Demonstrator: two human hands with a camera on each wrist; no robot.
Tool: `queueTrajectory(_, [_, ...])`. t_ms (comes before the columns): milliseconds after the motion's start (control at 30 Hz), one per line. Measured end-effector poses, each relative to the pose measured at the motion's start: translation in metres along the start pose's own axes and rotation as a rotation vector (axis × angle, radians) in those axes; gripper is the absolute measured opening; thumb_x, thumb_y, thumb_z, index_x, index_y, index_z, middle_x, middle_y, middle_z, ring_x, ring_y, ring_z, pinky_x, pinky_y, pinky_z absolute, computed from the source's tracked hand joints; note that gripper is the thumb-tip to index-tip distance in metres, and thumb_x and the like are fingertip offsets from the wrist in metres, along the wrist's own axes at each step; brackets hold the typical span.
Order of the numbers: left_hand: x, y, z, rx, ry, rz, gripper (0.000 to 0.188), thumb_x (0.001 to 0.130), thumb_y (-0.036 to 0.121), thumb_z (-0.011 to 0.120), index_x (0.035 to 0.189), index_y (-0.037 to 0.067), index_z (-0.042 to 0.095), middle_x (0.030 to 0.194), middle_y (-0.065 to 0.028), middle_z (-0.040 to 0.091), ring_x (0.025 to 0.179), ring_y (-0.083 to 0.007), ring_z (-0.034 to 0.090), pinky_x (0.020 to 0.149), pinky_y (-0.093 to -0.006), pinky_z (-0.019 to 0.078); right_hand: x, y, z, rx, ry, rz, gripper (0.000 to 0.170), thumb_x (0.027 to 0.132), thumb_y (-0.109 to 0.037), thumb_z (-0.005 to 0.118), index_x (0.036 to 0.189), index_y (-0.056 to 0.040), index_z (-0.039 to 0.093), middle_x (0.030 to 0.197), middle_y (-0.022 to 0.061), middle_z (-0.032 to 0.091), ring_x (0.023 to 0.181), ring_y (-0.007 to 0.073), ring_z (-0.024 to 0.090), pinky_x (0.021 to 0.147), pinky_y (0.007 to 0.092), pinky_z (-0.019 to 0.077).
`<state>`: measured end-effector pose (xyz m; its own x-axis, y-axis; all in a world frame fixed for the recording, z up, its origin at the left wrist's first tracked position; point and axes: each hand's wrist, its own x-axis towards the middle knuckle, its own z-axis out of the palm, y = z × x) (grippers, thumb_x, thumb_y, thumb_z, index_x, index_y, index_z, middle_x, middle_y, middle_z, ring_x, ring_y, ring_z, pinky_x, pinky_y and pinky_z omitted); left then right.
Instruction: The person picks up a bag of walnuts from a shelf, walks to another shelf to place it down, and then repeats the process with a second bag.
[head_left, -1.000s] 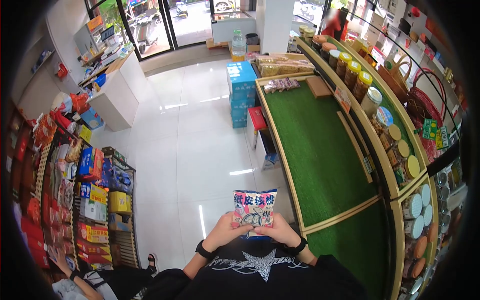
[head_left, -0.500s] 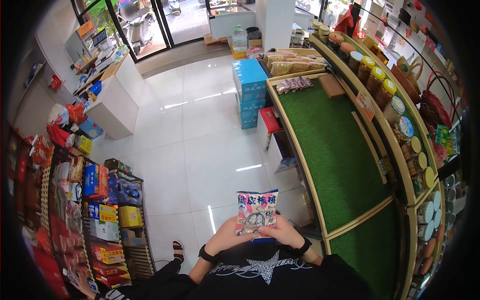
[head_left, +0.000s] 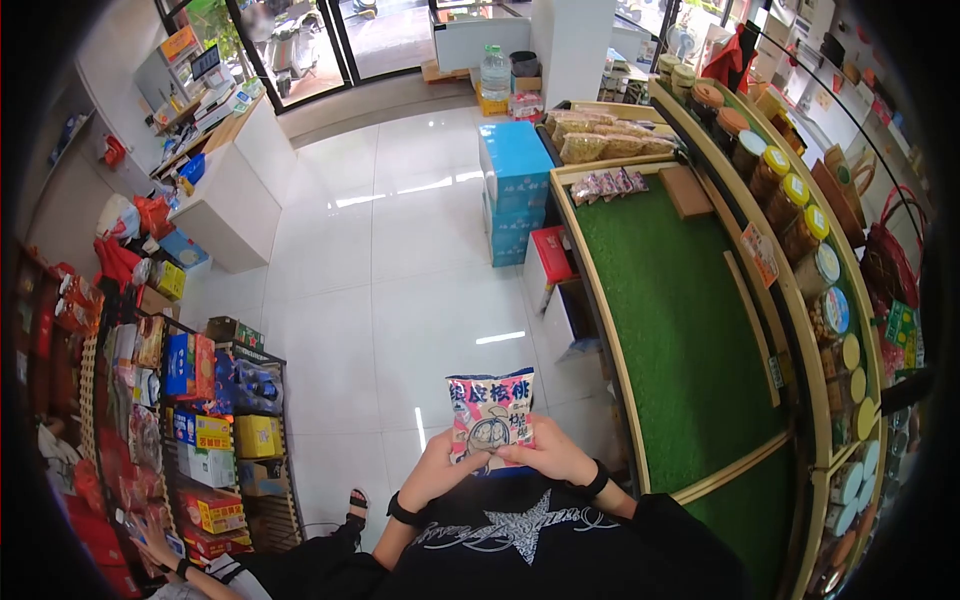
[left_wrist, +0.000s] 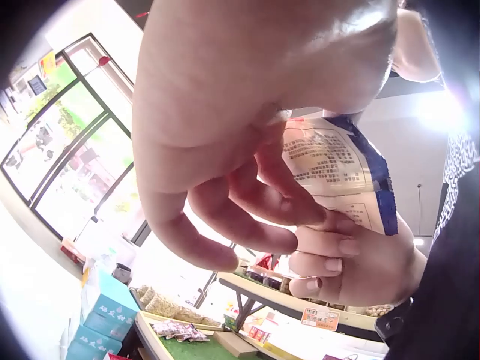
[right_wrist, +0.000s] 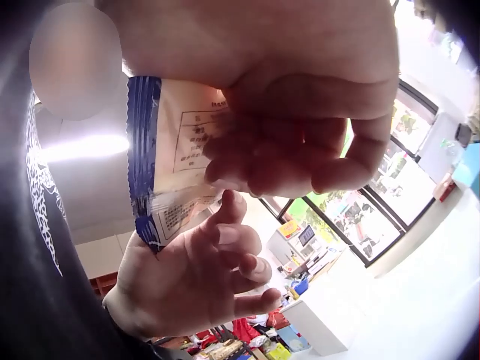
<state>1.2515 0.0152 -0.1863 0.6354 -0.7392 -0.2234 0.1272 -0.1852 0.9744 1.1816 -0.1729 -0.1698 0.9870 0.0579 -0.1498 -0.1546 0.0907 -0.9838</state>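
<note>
Both hands hold a small pink, cream and blue walnut packet point(head_left: 490, 400) upright in front of the shirt, its printed front toward the head camera. My left hand point(head_left: 436, 470) grips its lower left side and my right hand point(head_left: 556, 452) its lower right, the thumbs meeting low on the front. From the left wrist, the packet's back point(left_wrist: 330, 157) shows fine print and a blue crimped edge, with fingers curled behind it. The right wrist view shows the same blue edge point(right_wrist: 142, 150) between the two hands.
To the right stands a display stand lined with green turf point(head_left: 680, 330), small packets point(head_left: 608, 184) at its far end and lidded jars point(head_left: 795, 200) along its upper shelf. Blue cartons point(head_left: 515, 190) are stacked beside it. Another person's hand point(head_left: 155, 545) is by the goods shelf point(head_left: 200, 430) at left.
The packet stays in both hands and has shifted slightly left in the head view. The right thumb moved lower on its front. The head view has turned a little left.
</note>
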Motion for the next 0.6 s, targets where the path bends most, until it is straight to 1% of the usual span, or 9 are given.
queueTrajectory(33, [0.012,0.006,0.001,-0.012,0.042,0.018,0.027,0.080,0.013,0.063,0.104,0.000,0.057,0.097,-0.0081,0.063,0.088,-0.0149,0.058,0.079,-0.0273,0.0451,0.007,-0.001,-0.009,0.098,0.008,0.048,0.027,0.079,-0.016,0.065,0.097,0.0032,0.058,0.076,0.0055,0.061,0.066,0.0088,0.057,0.061,0.0230,0.0476])
queueTrajectory(67, [0.024,0.012,0.002,-0.025,0.083,0.033,0.025,0.081,0.013,0.062,0.102,0.000,0.058,0.097,-0.0082,0.063,0.088,-0.0148,0.058,0.079,-0.0271,0.0448,0.014,-0.004,-0.020,0.095,0.006,0.043,0.027,0.079,-0.016,0.065,0.097,0.0032,0.058,0.076,0.0055,0.061,0.066,0.0088,0.057,0.061,0.0230,0.0476])
queueTrajectory(100, [0.037,0.018,0.003,-0.021,0.083,0.038,0.025,0.081,0.013,0.062,0.102,0.000,0.058,0.097,-0.0082,0.063,0.088,-0.0148,0.058,0.079,-0.0271,0.0448,0.022,-0.008,-0.033,0.046,0.009,0.042,0.026,0.079,-0.015,0.065,0.097,0.0032,0.058,0.078,0.0054,0.062,0.067,0.0083,0.057,0.061,0.0227,0.0480])
queueTrajectory(167, [0.065,0.033,0.003,0.040,0.113,0.194,0.024,0.082,0.013,0.061,0.102,0.000,0.058,0.095,-0.0091,0.062,0.088,-0.0152,0.057,0.080,-0.0274,0.0439,0.036,-0.017,-0.057,-0.015,0.028,0.033,0.028,0.078,-0.014,0.066,0.098,0.0034,0.058,0.082,0.0057,0.063,0.070,0.0076,0.058,0.061,0.0227,0.0488])
queueTrajectory(300, [0.113,0.045,-0.001,0.130,0.081,0.212,0.027,0.081,0.013,0.061,0.103,-0.002,0.057,0.094,-0.0103,0.062,0.088,-0.0160,0.057,0.080,-0.0283,0.0435,0.059,-0.040,-0.095,-0.047,0.040,-0.008,0.028,0.078,-0.015,0.066,0.099,0.0033,0.058,0.080,0.0050,0.062,0.071,0.0076,0.058,0.061,0.0229,0.0490])
queueTrajectory(367, [0.133,0.057,0.000,0.156,0.139,0.247,0.029,0.081,0.012,0.061,0.104,-0.003,0.055,0.092,-0.0108,0.061,0.087,-0.0165,0.057,0.079,-0.0286,0.0434,0.070,-0.039,-0.113,-0.100,0.015,-0.043,0.030,0.078,-0.015,0.066,0.100,0.0029,0.058,0.080,0.0049,0.062,0.070,0.0075,0.058,0.062,0.0228,0.0488])
queueTrajectory(500, [0.164,0.060,0.005,0.145,0.182,0.224,0.030,0.080,0.012,0.061,0.105,-0.004,0.054,0.092,-0.0108,0.061,0.086,-0.0167,0.057,0.079,-0.0287,0.0433,0.089,-0.038,-0.136,-0.017,0.027,0.015,0.028,0.078,-0.014,0.066,0.099,0.0026,0.058,0.081,0.0043,0.062,0.070,0.0072,0.057,0.062,0.0221,0.0481])
queueTrajectory(567, [0.175,0.057,0.008,0.085,0.188,0.170,0.030,0.080,0.012,0.061,0.105,-0.004,0.055,0.092,-0.0107,0.061,0.086,-0.0158,0.056,0.079,-0.0285,0.0431,0.094,-0.039,-0.147,-0.044,0.024,0.018,0.029,0.078,-0.019,0.066,0.096,0.0027,0.058,0.078,0.0070,0.062,0.066,0.0120,0.058,0.059,0.0259,0.0467])
queueTrajectory(600, [0.179,0.057,0.011,0.076,0.178,0.155,0.030,0.080,0.012,0.061,0.105,-0.004,0.055,0.092,-0.0107,0.061,0.086,-0.0158,0.056,0.079,-0.0285,0.0431,0.095,-0.039,-0.154,-0.038,0.032,0.037,0.029,0.078,-0.019,0.066,0.096,0.0027,0.058,0.078,0.0070,0.062,0.066,0.0120,0.058,0.059,0.0259,0.0467])
